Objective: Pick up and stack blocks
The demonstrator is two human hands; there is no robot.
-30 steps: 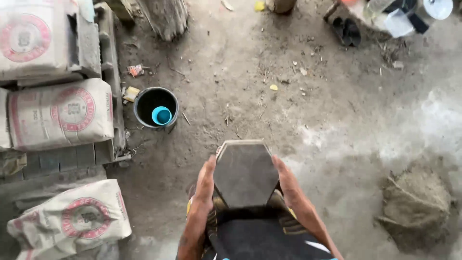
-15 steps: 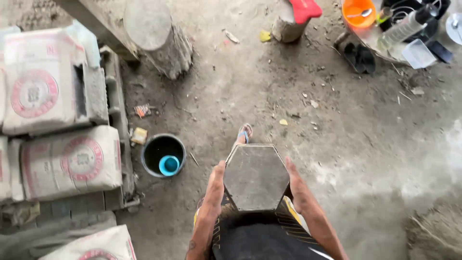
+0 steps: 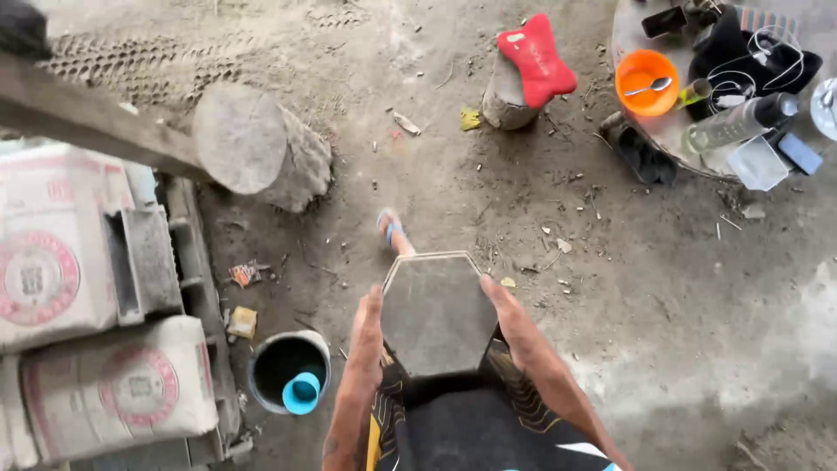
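Dirt-floor block-making yard (cement sacks (image 3: 113,388))

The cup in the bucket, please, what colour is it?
Light blue, best seen in the head view: cup, bucket.

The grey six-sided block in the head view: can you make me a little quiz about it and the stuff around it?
1. True or false: both hands grip the hexagonal block.
2. What colour is the small cup in the dark bucket?
3. Which lies on the stump: A) red cushion B) orange bowl?

Key: 1 true, left hand and right hand hold its sides; 2 blue; 3 A.
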